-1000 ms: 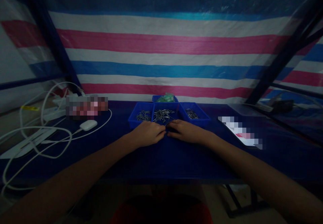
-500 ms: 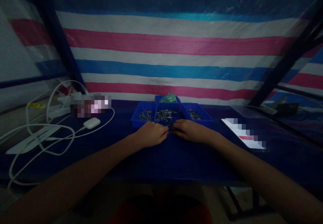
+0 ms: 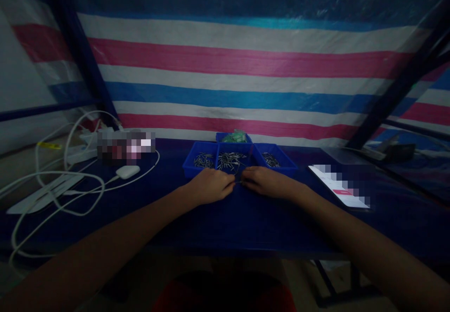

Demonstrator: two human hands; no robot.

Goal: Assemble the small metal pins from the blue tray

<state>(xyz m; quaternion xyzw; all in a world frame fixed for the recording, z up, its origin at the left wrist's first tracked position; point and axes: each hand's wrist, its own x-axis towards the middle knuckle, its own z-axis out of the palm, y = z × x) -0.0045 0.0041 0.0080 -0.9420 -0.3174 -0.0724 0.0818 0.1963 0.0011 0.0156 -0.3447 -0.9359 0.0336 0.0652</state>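
Observation:
My left hand (image 3: 213, 185) is closed, thumb and fingers pinched together, just in front of the blue bins. Facing it, my right hand (image 3: 264, 181) is closed in a pinch too. A small thin metal piece (image 3: 238, 182) spans the narrow gap between the fingertips; its exact kind is too small to make out. Beyond the hands, the left blue bin (image 3: 190, 164), the middle blue bin (image 3: 248, 151) and the right blue bin (image 3: 286, 161) hold many slim metal pieces (image 3: 230, 160) that look like screws or pins.
Behind stands another blue bin (image 3: 221, 136) with green packets (image 3: 236, 137). White cables (image 3: 93, 176), a white case (image 3: 128, 171) and a pale flat device (image 3: 44, 194) lie at the left. A lit phone (image 3: 339, 187) rests on the blue table (image 3: 232, 227) at right.
The right hand has shifted very slightly to the right, widening the gap between the fingertips. The thin metal piece shows a little more there. Bins and phone stay put.

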